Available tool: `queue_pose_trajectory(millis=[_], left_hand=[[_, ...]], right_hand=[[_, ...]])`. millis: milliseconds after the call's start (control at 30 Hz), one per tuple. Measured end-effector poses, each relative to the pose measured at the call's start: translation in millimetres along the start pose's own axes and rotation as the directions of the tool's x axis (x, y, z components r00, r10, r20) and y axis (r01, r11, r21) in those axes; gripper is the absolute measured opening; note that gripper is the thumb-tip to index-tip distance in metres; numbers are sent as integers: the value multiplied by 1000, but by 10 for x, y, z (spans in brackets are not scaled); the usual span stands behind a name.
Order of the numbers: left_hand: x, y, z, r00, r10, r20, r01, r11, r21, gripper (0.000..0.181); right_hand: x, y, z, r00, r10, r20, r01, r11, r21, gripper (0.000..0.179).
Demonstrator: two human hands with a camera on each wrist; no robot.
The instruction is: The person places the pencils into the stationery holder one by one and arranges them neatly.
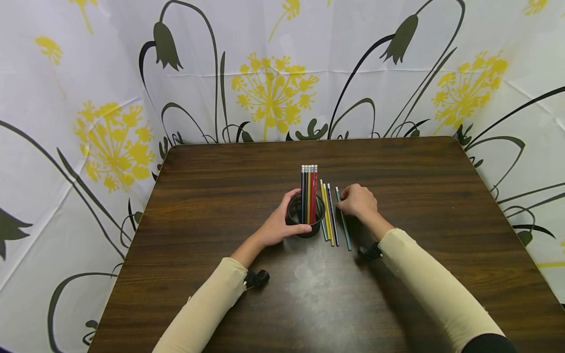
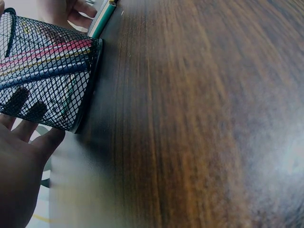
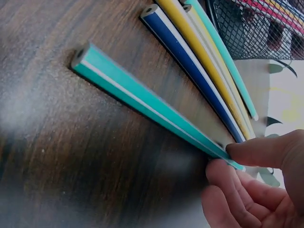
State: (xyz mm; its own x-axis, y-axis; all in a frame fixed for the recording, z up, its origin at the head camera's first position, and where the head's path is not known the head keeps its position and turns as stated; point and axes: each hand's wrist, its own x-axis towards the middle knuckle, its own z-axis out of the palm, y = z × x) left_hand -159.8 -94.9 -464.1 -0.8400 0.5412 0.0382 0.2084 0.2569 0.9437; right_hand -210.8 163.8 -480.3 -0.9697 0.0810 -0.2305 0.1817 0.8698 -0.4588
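My left hand (image 1: 278,224) grips a black mesh pencil cup (image 1: 314,232), its thumb across the near side. Several pencils (image 1: 309,189) stand in the cup with their eraser ends up, in dark, yellow and red colours. To the right of it, my right hand (image 1: 358,201) pinches a green pencil (image 3: 137,95) near its far end between thumb and fingers. This pencil lies along the tabletop, its blunt unsharpened end toward me. Between it and the cup lie a dark blue pencil (image 3: 190,69), yellow pencils (image 3: 216,78) and another green pencil (image 3: 228,54), side by side.
A dark wood-grain table (image 1: 212,176) lies under everything. Behind its far edge hangs a white curtain (image 1: 265,29) with yellow and grey-green flowers. Small black wrist cameras (image 1: 258,278) sit at both sleeve cuffs, low over the table.
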Motion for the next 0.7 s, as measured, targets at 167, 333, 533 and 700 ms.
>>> queue_pose_trajectory(millis=[167, 333, 533, 700], left_hand=[[3, -11, -1, 1000, -3, 5, 4, 1000, -16, 92], [5, -14, 0, 1000, -5, 11, 5, 1000, -18, 92], [-2, -10, 2, 1000, -3, 7, 3, 1000, -7, 91], [2, -19, 1, 1000, 9, 7, -8, 1000, -18, 91]], right_hand=[[13, 38, -29, 998, 0, 59, -7, 993, 119, 21], [-14, 37, -150, 998, -60, 23, 54, 972, 228, 21], [-87, -51, -407, 975, -155, -162, 196, 938, 286, 25], [-201, -214, -634, 912, -229, -340, 366, 828, 426, 26]])
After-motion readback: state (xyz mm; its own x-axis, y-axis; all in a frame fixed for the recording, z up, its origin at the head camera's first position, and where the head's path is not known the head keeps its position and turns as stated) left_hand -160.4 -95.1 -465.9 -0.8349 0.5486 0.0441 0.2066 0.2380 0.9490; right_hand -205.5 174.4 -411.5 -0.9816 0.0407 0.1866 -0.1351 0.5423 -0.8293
